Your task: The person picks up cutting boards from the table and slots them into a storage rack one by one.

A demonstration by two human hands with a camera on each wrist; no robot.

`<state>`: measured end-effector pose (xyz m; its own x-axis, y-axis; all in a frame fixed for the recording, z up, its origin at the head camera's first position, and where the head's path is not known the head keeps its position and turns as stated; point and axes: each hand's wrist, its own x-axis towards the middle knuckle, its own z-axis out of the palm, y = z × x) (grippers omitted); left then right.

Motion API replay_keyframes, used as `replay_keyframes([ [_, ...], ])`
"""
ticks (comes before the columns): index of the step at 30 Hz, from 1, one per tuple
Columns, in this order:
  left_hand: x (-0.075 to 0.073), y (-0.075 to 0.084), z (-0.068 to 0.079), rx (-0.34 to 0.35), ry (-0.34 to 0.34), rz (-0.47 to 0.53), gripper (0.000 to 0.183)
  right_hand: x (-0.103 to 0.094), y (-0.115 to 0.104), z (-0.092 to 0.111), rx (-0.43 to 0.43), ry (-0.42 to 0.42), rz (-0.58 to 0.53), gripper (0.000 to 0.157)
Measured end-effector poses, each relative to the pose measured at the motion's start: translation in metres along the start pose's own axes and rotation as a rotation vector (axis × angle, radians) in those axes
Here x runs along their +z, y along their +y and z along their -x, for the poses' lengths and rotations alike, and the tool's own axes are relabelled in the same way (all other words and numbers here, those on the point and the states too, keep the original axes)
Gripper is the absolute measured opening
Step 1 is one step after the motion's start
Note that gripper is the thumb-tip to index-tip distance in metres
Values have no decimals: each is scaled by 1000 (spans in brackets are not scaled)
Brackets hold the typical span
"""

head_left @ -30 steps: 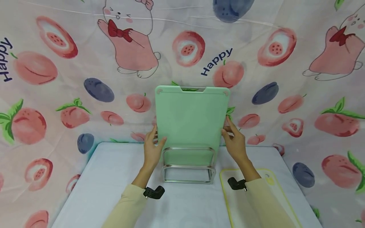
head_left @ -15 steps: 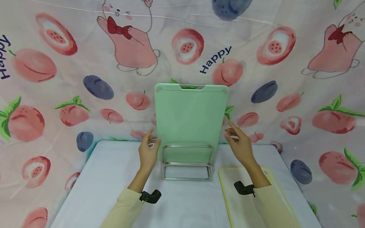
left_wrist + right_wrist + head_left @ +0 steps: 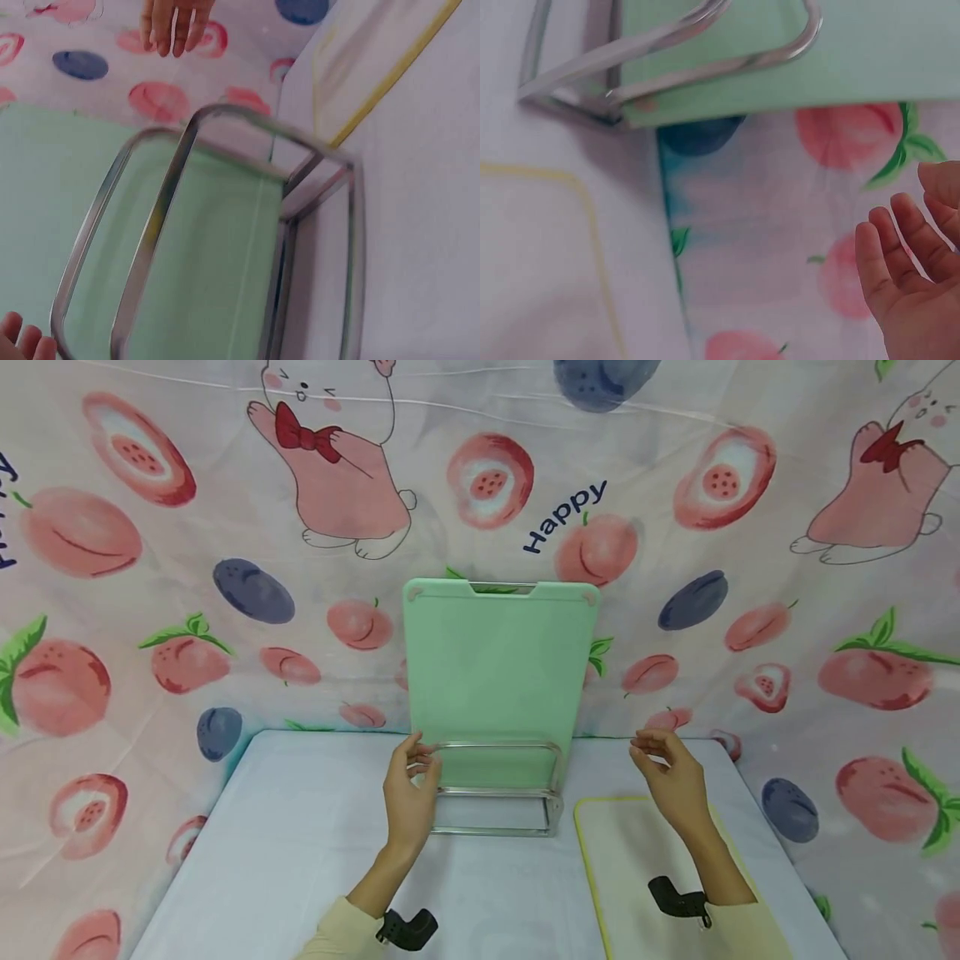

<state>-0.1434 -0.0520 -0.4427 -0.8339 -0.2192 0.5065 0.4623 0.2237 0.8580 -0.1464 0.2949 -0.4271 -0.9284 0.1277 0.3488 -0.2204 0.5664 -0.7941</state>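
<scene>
A mint-green cutting board (image 3: pixel 495 668) stands upright in a metal rack (image 3: pixel 495 832) of bent bars. My left hand (image 3: pixel 408 797) is at the rack's left side, fingers loosely bent and overlapping its left end in the head view. In the left wrist view, the fingertips (image 3: pixel 30 341) of that hand show beside a bar, with nothing between them. To the right of the rack my right hand (image 3: pixel 675 781) hovers apart from it, holding nothing. Its fingers are relaxed and spread a little in the right wrist view.
A white cutting board with a yellow rim (image 3: pixel 588 868) lies flat on the white-covered table (image 3: pixel 300 843), partly under the right forearm. Behind the rack hangs a fruit-and-rabbit patterned cloth (image 3: pixel 480 552), close to the green board.
Both hands have come off the green board's side edges. The right hand has drawn back to the right and nearer; the left has dropped down to the rack's side. Board and rack stay put.
</scene>
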Motion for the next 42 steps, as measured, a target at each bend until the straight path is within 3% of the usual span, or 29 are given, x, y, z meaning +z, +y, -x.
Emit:
replay_keyframes([
  [5,12,22,23,129,33,57,35,-12,18,22,15,31,54,28],
  [10,28,8,57,145,75,181,30,-24,33,45,53,53,111,28],
  [15,42,1,94,31,46,272,27,-37,47,68,108,46,184,34],
  [22,62,-3,123,-135,-61,355,25,-52,61,93,182,46,252,38],
  [28,79,-9,140,-421,-207,433,32,-57,78,108,243,70,280,37],
  [31,88,-15,147,-565,-247,466,39,-58,88,116,294,86,285,37],
  [36,104,-25,162,-658,-343,423,43,-66,105,128,411,103,279,40],
  [39,112,-29,172,-679,-416,416,43,-73,112,133,506,129,277,43],
  [42,117,-30,182,-688,-447,430,42,-79,119,138,613,168,270,46],
])
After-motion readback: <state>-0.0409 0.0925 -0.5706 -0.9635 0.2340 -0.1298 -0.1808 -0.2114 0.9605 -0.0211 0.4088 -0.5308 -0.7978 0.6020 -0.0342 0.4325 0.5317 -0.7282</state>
